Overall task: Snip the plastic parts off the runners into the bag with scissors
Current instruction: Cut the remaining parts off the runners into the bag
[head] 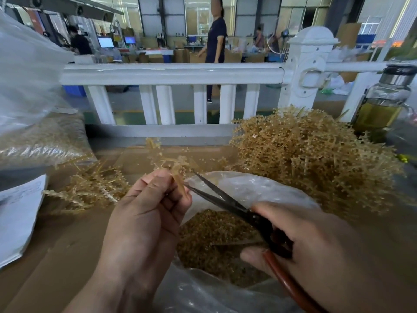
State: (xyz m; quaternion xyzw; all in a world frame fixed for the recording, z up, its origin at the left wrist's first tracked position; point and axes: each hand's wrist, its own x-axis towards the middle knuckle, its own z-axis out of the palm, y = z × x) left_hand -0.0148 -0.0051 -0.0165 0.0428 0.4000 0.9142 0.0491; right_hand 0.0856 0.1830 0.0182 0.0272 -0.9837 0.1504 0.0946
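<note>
Two bare hands work low over a brown table, seen from above by the person doing the job. Near the table's left edge lies a sheet of paper, and just right of it a loose heap of tan runners. The left hand comes next, fingers curled, pinching one thin runner so that its beaded end stands above the fingertips. Immediately right of it, the scissors have their blades parted, the tips just beside the runner and close to the pinching fingers. Below the blades, at the table's near edge, an open clear bag holds a mound of small cut parts. The right hand grips the scissor handles. Toward the far right corner sits a large tangle of uncut runners, with a bottle behind it. To cut well, the person should probably keep the runner over the bag's mouth so that parts drop inside, close the blades right at each part's stem, and keep the pinching fingertips out of the blades' path.
</note>
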